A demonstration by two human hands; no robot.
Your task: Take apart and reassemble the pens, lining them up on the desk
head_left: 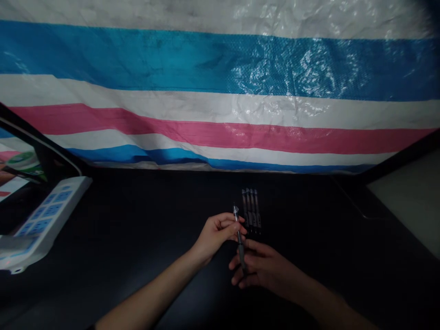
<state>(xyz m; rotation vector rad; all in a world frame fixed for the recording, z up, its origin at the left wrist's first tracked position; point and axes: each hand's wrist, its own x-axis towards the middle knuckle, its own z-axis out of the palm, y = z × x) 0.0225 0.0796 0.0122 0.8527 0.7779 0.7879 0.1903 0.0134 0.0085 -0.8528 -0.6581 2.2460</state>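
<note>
A slim dark pen with a clear upper end (pixel 239 238) stands nearly upright above the black tabletop, held in both hands. My left hand (pixel 218 234) pinches it near its upper part. My right hand (pixel 263 268) wraps its fingers around the lower barrel, and the pen's tip is hidden or too small to tell. Just beyond my hands, several similar dark pens (pixel 251 211) lie side by side on the tabletop, close to my left hand's fingertips.
A white power strip (pixel 48 220) with blue sockets lies at the far left of the black table (pixel 137 201). A striped blue, white and pink tarpaulin (pixel 220 59) hangs along the back. A dark-framed glossy panel (pixel 20 169) stands at the left.
</note>
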